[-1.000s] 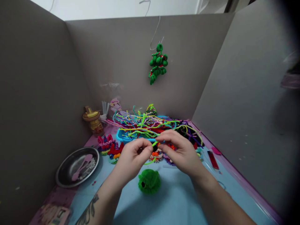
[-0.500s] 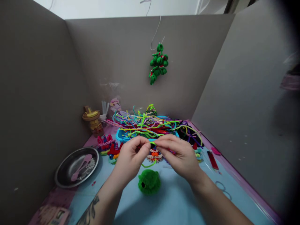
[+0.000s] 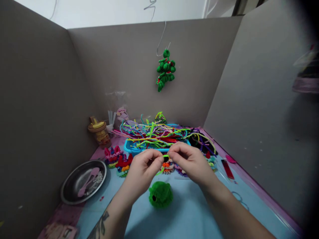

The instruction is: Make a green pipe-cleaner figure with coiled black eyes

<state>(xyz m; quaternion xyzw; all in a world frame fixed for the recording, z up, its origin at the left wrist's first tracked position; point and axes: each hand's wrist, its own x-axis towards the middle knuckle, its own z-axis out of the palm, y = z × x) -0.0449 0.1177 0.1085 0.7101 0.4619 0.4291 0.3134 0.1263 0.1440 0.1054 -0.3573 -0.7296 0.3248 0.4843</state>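
My left hand (image 3: 143, 169) and my right hand (image 3: 190, 162) meet above the blue table, fingers pinched together on a thin lime-green pipe cleaner (image 3: 161, 169) that curls between them. A fuzzy green ball-shaped figure with a dark eye (image 3: 160, 195) lies on the table just below the hands. Behind the hands sit several small colourful pipe-cleaner figures (image 3: 119, 161), partly hidden by my fingers.
A blue tray (image 3: 129, 146) heaped with pipe cleaners of many colours stands at the back. A metal bowl (image 3: 83, 181) with a pink spoon is at the left. A lidded jar (image 3: 99, 131) stands in the corner. A green figure (image 3: 164, 69) hangs on the cardboard wall.
Both hands have dropped slightly and drawn closer together on the green pipe cleaner. The view has tilted a little, shifting everything down.
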